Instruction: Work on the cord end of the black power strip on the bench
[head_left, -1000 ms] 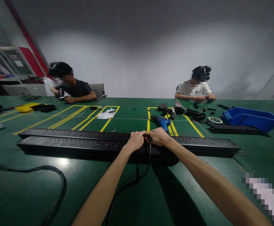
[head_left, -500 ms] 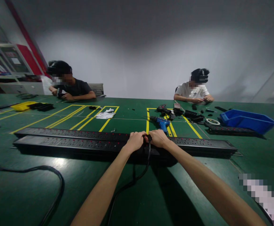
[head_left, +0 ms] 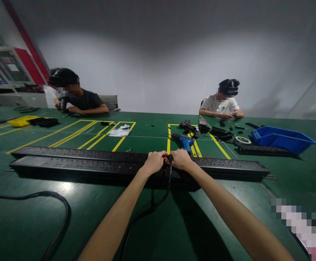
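Observation:
Two long black power strips lie side by side across the green table, a rear one (head_left: 79,153) and a front one (head_left: 73,165). My left hand (head_left: 155,162) and my right hand (head_left: 180,159) meet over them near the middle, fingers closed. Between the hands, the end of a black cable (head_left: 169,177) is pinched by my right hand; the cable hangs down over the strip's front edge onto the table. What my left fingertips grip is too small and dark to make out.
Behind the strips lie a blue drill (head_left: 184,140), white paper (head_left: 119,131) and black parts (head_left: 220,132). A blue bin (head_left: 282,137) is at right, a yellow tray (head_left: 23,121) at left. Two people sit across the table. Another cable (head_left: 67,214) curves at front left.
The whole view has shifted slightly, so things appear a little further left. Both hands stay together at the cable end, with hardly any change in their grip.

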Available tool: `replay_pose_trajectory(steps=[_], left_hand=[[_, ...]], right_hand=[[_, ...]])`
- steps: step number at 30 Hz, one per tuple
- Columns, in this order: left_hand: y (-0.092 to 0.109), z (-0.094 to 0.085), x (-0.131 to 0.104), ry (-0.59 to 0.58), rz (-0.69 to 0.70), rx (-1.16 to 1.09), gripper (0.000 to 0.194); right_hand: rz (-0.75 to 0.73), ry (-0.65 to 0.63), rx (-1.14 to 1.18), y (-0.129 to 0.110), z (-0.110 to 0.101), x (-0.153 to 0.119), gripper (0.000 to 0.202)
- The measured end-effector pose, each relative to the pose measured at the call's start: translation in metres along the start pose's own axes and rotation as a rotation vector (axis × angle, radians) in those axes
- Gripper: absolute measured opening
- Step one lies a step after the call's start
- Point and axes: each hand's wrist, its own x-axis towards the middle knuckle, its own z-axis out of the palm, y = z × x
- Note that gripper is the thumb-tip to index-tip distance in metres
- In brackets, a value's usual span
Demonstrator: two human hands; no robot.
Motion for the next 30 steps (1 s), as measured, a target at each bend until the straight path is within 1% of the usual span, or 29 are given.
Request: replay_pose_trajectory(steps=[6,10,14,17,21,23,26,28,30], left_hand=[[0.001,-0.001,0.0,-0.01,0.002,0.0,0.038],[0.001,-0.001,0.0,0.003,-0.009,0.009,0.039],[0.001,0.0,-0.001,-0.001,-0.013,0.015,0.039],[0.0,0.001,0.0,0.0,-0.015,0.016,0.039],[0.0,0.001,0.0,0.001,-0.015,0.022,0.038],[0.0,0.0,-0.001,-0.002,-0.022,0.025,0.037],[0.001,-0.002,-0.003,-0.016,-0.023,0.03,0.037],[0.002,-0.004,-0.004,-0.026,-0.013,0.037,0.038],[0.003,-0.006,-0.005,-0.026,-0.012,0.049,0.038]], right_hand=[[-0.044,0.011,0.015,0.001,-0.003,-0.001,0.053],[-0.066,0.024,0.013,0.0,-0.006,-0.001,0.052],[-0.041,0.024,0.004,0.0,-0.003,-0.002,0.05],[-0.017,0.053,0.002,0.001,0.002,-0.002,0.045],[-0.047,0.091,-0.009,0.001,0.003,-0.002,0.04],[-0.08,0.125,0.002,0.001,0.003,-0.003,0.04],[-0.102,0.229,0.069,0.0,0.002,-0.008,0.039],[-0.066,0.313,0.135,0.001,0.003,-0.012,0.038],[0.002,0.38,0.2,0.002,0.003,-0.016,0.037]])
